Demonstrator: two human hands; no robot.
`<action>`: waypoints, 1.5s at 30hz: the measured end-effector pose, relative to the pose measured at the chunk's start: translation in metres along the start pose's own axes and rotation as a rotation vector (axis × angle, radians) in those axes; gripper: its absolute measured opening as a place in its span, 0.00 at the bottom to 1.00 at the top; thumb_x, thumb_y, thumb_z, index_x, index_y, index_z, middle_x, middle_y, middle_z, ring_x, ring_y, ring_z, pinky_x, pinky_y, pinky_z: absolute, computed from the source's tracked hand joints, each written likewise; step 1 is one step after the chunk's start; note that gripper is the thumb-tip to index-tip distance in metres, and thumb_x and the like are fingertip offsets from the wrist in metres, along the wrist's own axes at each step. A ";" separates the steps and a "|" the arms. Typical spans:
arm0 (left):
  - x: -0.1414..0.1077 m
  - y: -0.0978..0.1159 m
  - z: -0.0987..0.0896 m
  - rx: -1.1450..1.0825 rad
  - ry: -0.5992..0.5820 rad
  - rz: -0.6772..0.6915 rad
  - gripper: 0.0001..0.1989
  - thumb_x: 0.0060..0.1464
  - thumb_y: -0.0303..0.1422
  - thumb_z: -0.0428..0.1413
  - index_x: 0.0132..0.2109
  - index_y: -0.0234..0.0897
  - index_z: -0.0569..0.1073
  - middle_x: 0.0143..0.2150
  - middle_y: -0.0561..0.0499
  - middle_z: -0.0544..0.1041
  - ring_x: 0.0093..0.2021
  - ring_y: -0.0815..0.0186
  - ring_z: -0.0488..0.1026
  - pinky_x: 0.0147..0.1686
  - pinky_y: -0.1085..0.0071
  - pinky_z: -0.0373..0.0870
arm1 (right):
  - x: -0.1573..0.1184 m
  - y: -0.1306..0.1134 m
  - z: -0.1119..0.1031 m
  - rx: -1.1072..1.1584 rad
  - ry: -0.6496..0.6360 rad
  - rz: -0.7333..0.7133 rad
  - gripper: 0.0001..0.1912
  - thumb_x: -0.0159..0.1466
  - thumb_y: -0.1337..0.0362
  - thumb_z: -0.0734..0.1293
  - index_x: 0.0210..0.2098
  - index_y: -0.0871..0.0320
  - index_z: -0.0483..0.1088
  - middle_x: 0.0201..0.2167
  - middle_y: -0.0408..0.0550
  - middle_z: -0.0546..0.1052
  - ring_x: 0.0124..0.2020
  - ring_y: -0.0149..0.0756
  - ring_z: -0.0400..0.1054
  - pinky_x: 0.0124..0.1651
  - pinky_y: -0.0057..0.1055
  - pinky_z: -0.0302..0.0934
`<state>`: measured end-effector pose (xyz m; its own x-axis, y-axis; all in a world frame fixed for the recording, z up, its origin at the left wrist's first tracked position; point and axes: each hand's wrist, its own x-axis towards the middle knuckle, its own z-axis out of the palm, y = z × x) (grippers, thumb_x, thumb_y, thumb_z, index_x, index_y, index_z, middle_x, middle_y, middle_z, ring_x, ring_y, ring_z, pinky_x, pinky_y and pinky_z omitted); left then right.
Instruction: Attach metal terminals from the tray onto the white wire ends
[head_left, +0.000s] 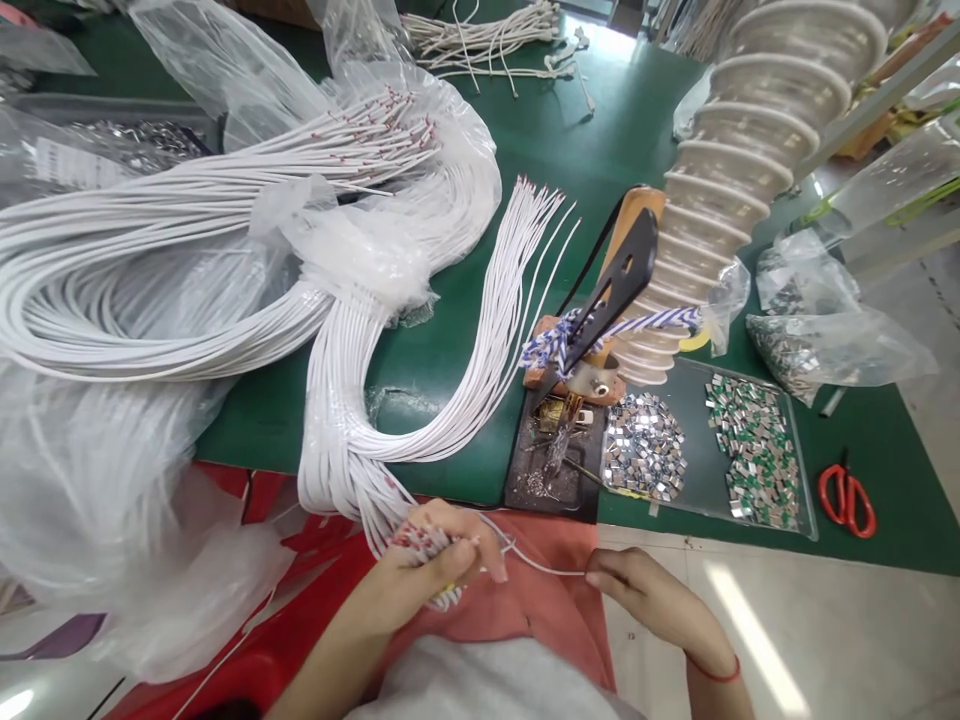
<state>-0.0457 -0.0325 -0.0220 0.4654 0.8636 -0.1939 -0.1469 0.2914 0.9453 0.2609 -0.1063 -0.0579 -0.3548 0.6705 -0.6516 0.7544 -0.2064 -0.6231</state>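
- While the left hand (424, 565) curls around a bundle of white cables (352, 470), its fingers (480, 545) close tightly on the red-tipped ends.
- The right hand (645, 595), palm down, pinches one white wire (536, 566) between its fingertips (594, 565), with a red string bracelet (716, 672) on the wrist.
- That wire crosses above a salmon-pink cloth (555, 600) on the person's lap.
- The bundle rises over the desk's near edge and loops across the green desk (450, 430), beside clear plastic sheeting (97, 500).
- Along the near edge, to the right, lie a dark soldering tray (551, 470), a clear tray of metal terminals (694, 400) and red scissors (847, 500).
- Toward the far right corner, a ribbed extraction hose (739, 150) crosses above the desk.
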 end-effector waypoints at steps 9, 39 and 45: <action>0.015 0.002 0.011 0.350 -0.320 0.186 0.24 0.72 0.44 0.50 0.35 0.32 0.81 0.29 0.47 0.79 0.29 0.65 0.72 0.31 0.72 0.66 | 0.007 -0.107 -0.012 0.307 0.558 -0.552 0.21 0.73 0.45 0.65 0.36 0.55 0.76 0.19 0.35 0.65 0.19 0.27 0.57 0.24 0.24 0.53; 0.032 0.004 0.003 0.163 -0.023 0.101 0.05 0.60 0.29 0.63 0.36 0.37 0.84 0.40 0.47 0.83 0.40 0.64 0.79 0.43 0.72 0.74 | 0.038 -0.123 0.005 0.364 0.848 -0.495 0.06 0.65 0.71 0.69 0.32 0.57 0.77 0.16 0.33 0.65 0.16 0.24 0.54 0.20 0.23 0.48; 0.032 0.001 0.005 0.186 -0.040 0.158 0.06 0.62 0.31 0.64 0.36 0.38 0.85 0.37 0.47 0.82 0.36 0.65 0.78 0.39 0.73 0.74 | 0.036 -0.124 0.001 0.338 0.743 -0.501 0.08 0.65 0.72 0.66 0.30 0.57 0.72 0.17 0.31 0.58 0.17 0.24 0.52 0.22 0.23 0.49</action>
<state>-0.0266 -0.0067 -0.0264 0.4838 0.8746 -0.0326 -0.0595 0.0701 0.9958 0.1545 -0.0571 -0.0045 -0.0640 0.9936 0.0933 0.3693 0.1104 -0.9227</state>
